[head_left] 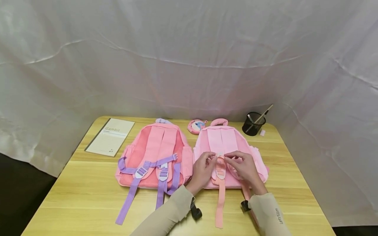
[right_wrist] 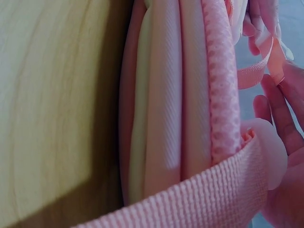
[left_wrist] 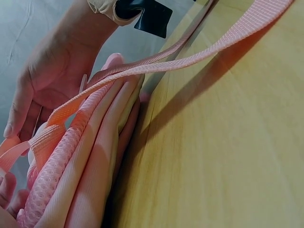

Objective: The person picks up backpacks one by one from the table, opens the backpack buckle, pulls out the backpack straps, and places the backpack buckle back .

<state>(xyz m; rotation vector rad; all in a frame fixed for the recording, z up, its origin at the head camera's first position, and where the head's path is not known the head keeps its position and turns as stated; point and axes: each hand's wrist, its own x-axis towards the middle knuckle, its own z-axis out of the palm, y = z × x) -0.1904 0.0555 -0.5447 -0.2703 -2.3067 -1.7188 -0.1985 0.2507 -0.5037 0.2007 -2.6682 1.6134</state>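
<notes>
A light pink backpack (head_left: 224, 139) lies on the table with its shoulder straps facing up. Over it, my left hand (head_left: 203, 168) pinches a small white buckle (head_left: 220, 154) at the end of a peach webbing strap (right_wrist: 254, 76). Opposite, my right hand (head_left: 243, 166) pinches the webbing close to that buckle, with fingertips facing the left hand's. The fingers partly hide the buckle, so its exact fit with the webbing is unclear. Below the hands, a pale strap adjuster (head_left: 220, 173) sits on the backpack, and its loose peach tail (head_left: 220, 206) hangs toward the table's near edge.
To the left lies a coral-pink backpack (head_left: 140, 139) with purple straps (head_left: 128, 200). A notebook (head_left: 110, 137) is at the far left. Behind the bags is a round pink pouch (head_left: 195, 127). A black mesh pen holder (head_left: 253, 126) and a small eraser (head_left: 262, 132) stand at the back right.
</notes>
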